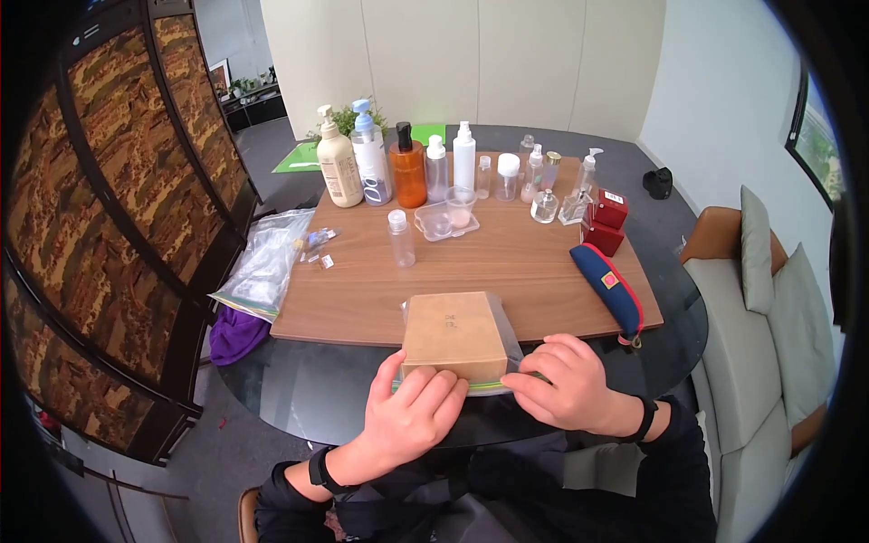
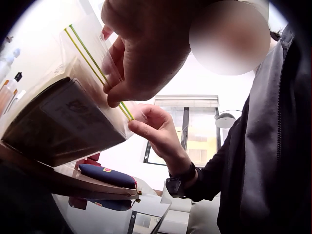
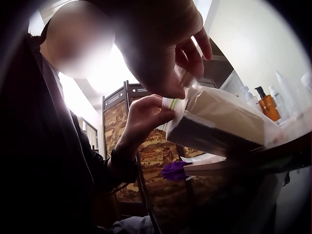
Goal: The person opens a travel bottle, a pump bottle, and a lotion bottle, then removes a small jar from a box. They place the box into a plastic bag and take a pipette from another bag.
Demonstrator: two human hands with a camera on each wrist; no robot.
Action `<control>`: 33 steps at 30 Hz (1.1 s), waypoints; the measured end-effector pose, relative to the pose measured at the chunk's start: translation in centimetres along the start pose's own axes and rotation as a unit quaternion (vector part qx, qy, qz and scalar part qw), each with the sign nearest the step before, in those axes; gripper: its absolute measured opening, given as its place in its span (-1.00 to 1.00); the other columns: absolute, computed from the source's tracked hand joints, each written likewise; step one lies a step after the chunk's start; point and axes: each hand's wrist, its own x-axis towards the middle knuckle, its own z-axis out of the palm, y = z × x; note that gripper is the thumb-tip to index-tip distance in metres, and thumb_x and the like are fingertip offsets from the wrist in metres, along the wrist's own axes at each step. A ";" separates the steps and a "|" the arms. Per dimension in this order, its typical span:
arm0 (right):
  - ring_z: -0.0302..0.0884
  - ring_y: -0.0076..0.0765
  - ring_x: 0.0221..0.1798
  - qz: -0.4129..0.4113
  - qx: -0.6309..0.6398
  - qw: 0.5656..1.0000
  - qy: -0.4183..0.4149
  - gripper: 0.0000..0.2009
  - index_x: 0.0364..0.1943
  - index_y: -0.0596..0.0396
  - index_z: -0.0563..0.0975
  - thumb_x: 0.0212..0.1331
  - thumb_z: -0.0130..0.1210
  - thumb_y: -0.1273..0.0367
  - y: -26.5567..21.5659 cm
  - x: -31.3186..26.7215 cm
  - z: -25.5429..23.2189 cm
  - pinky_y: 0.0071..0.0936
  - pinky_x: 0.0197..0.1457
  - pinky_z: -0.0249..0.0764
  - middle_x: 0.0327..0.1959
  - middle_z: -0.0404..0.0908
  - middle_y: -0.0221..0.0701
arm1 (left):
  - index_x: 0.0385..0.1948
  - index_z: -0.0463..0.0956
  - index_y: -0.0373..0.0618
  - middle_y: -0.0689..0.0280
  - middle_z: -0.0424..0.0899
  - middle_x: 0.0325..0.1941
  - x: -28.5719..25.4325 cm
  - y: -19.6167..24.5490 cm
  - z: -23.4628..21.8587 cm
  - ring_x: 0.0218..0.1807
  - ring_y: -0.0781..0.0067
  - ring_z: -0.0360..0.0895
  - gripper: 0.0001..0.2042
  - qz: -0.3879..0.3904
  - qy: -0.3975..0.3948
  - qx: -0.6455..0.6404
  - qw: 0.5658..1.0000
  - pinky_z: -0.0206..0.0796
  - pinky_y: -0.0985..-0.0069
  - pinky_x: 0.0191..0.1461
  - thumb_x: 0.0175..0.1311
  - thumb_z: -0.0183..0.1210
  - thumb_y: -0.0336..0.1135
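A brown cardboard box (image 1: 453, 330) sits inside a clear zip bag (image 1: 509, 333) at the front edge of the wooden board. The bag's mouth, with its green and yellow zip strip (image 2: 90, 56), faces the person. My left hand (image 1: 415, 407) pinches the strip near the box's front left, its thumb beside the box. At the other end of the strip, my right hand (image 1: 561, 385) pinches the bag's right corner between thumb and fingers. In the left wrist view, the box's dark underside (image 2: 63, 122) shows through the plastic.
Pump bottles, including an amber one (image 1: 407, 172), line the back of the wooden board (image 1: 344, 290). A small clear bottle (image 1: 400, 240) and a plastic tray (image 1: 439, 222) stand nearer. Red boxes (image 1: 604, 222) and a navy pouch (image 1: 605, 288) lie right; another zip bag (image 1: 262, 258) lies left.
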 end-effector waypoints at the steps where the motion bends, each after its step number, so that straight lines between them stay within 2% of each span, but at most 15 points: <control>1: 0.48 -0.40 -0.33 0.005 -0.007 1.000 0.000 -0.82 -0.39 -0.03 0.62 -0.18 0.27 0.40 -0.4 0.3 0.1 -0.35 -0.10 0.46 -0.41 0.49 -0.49 | -0.38 0.61 0.03 0.51 0.57 -0.35 0.2 0.0 0.1 -0.26 0.55 0.52 -0.80 -0.002 0.002 -0.005 1.000 0.08 0.16 0.28 -0.14 0.26 -0.40; 5: 0.47 -0.40 -0.29 -0.010 -0.048 0.999 0.016 -0.83 -0.37 -0.04 0.63 -0.14 0.24 0.38 -0.6 0.8 0.5 -0.33 -0.03 0.44 -0.39 0.49 -0.50 | -0.43 0.60 0.04 0.52 0.57 -0.35 0.8 0.5 0.4 -0.27 0.54 0.51 -0.80 -0.013 0.007 -0.016 1.000 0.07 0.14 0.30 -0.19 0.28 -0.41; 11: 0.47 -0.46 -0.30 -0.007 -0.031 0.999 0.010 -0.83 -0.37 -0.06 0.64 -0.13 0.23 0.37 -0.7 1.2 0.0 -0.33 0.03 0.37 -0.39 0.52 -0.56 | -0.45 0.60 0.05 0.53 0.58 -0.34 1.3 0.6 -0.1 -0.26 0.55 0.51 -0.82 -0.018 0.009 -0.024 1.000 0.07 0.15 0.29 -0.19 0.28 -0.41; 20: 0.46 -0.44 -0.37 -0.011 0.012 1.000 0.003 -0.85 -0.39 -0.05 0.64 -0.13 0.26 0.41 -0.3 1.2 -0.6 -0.34 -0.05 0.40 -0.50 0.45 -0.55 | -0.40 0.63 0.08 0.55 0.57 -0.35 1.2 0.5 -1.0 -0.31 0.59 0.50 -0.81 0.009 0.008 -0.033 0.999 0.10 0.17 0.26 -0.14 0.27 -0.36; 26: 0.43 -0.44 -0.46 0.017 0.057 0.998 -0.012 -0.87 -0.39 -0.10 0.66 -0.09 0.28 0.42 0.7 0.2 -1.0 -0.26 0.00 0.48 -0.56 0.40 -0.55 | -0.37 0.63 0.09 0.55 0.56 -0.38 0.4 0.2 -1.2 -0.34 0.60 0.50 -0.80 0.005 0.011 -0.010 1.000 0.06 0.13 0.29 -0.13 0.27 -0.34; 33: 0.45 -0.46 -0.41 0.027 0.034 0.999 -0.005 -0.85 -0.36 -0.15 0.67 -0.08 0.29 0.40 0.2 0.9 -1.6 -0.22 0.09 0.45 -0.52 0.42 -0.56 | -0.42 0.61 0.06 0.54 0.55 -0.39 0.4 0.1 -0.9 -0.34 0.57 0.50 -0.80 0.004 0.038 -0.010 0.999 0.01 0.07 0.32 -0.18 0.29 -0.38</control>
